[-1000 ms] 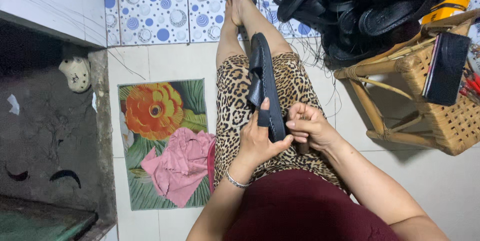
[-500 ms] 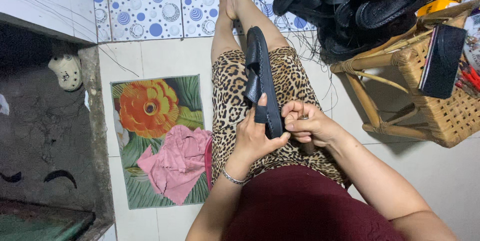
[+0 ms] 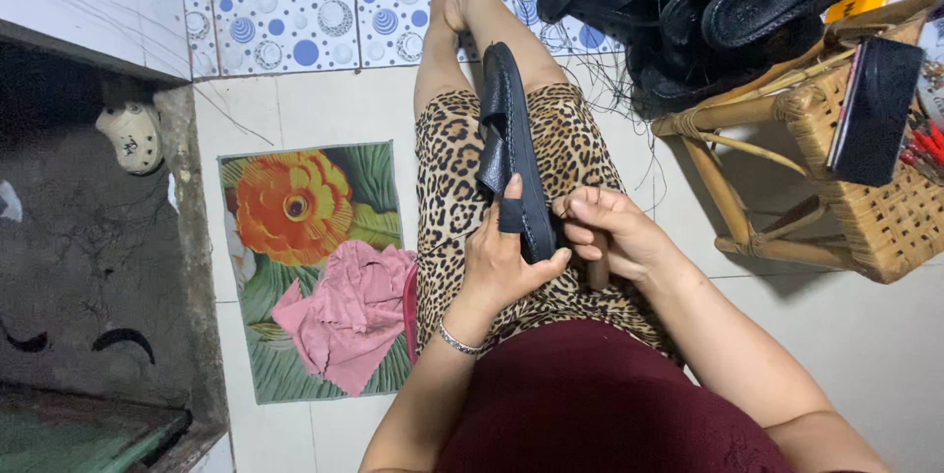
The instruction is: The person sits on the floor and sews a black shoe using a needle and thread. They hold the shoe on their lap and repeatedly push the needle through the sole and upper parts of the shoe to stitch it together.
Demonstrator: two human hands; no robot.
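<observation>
A black sandal (image 3: 511, 139) lies lengthwise on my lap, over leopard-print trousers. My left hand (image 3: 506, 257) grips its near end, a dark cover on the forefinger and the thumb under the sole. My right hand (image 3: 610, 232) is closed against the sandal's right edge, fingers curled around a small brownish tool whose tip is hidden. A thin thread runs left from the sandal across my thigh.
A heap of black sandals (image 3: 708, 1) lies ahead at the right. A wicker stool (image 3: 836, 168) with a dark flat case (image 3: 875, 109) stands at the right. On the left, a flowered mat (image 3: 295, 207) holds a pink cloth (image 3: 344, 311); a dark concrete ledge (image 3: 98, 237) runs beyond it.
The view has shifted slightly. My hands stay at the sandal's near end; the right fingers have closed tighter against its edge.
</observation>
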